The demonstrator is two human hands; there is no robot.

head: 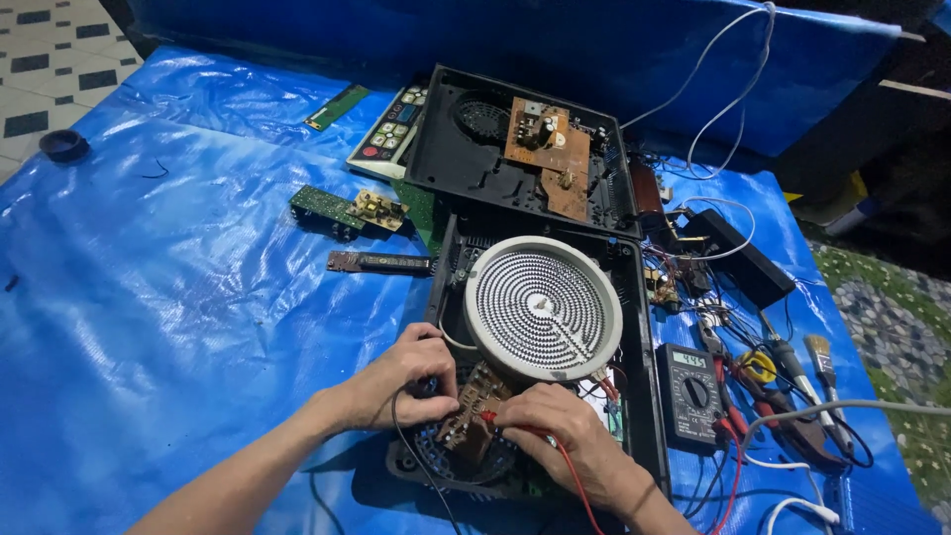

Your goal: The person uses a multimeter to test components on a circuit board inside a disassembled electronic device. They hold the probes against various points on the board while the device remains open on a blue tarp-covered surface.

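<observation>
Presently | left hand (404,374) pinched on black probe lead (408,436) | right hand (555,428) clamped on red probe (495,420) over small brown circuit board (474,414) | risk judged: probe slipped beneath fingertips, adjacent contacts bridged

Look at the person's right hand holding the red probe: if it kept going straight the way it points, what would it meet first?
The right hand points left, red probe tip at the small brown circuit board. It would likely meet that board first, then the left hand just beyond; depth is hard to judge.
</observation>
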